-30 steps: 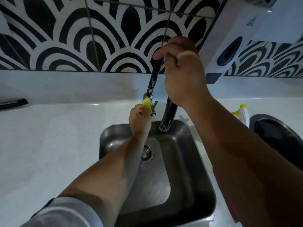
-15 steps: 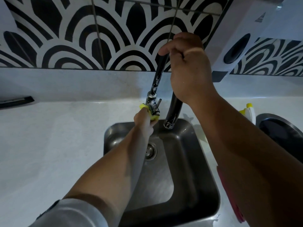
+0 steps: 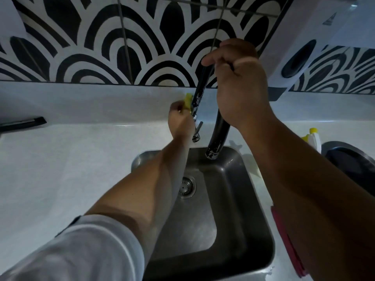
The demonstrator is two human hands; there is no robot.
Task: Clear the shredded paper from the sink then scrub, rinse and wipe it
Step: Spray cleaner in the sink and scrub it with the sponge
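Observation:
A steel sink (image 3: 249, 230) sits in the white counter, its drain (image 3: 187, 187) showing and no paper visible in the basin. A black arched tap (image 3: 199, 92) rises behind it, with soap flecks on its stem and on its spout (image 3: 216, 145). My left hand (image 3: 179, 120) holds a yellow sponge (image 3: 188, 100) against the lower left of the tap stem. My right hand (image 3: 240, 88) grips the top of the tap's arch, hiding the bend.
A yellow-capped spray bottle (image 3: 313, 138) stands right of the sink beside a round dark opening (image 3: 353, 165) in the counter. A red cloth (image 3: 284, 240) lies along the sink's right rim under my right arm. A white dispenser (image 3: 308, 43) hangs on the patterned tiles. A black object (image 3: 22, 123) lies far left.
My left hand has slid the sponge up the tap stem from its base, uncovering the small lever at the bottom. My right hand keeps its hold on the arch.

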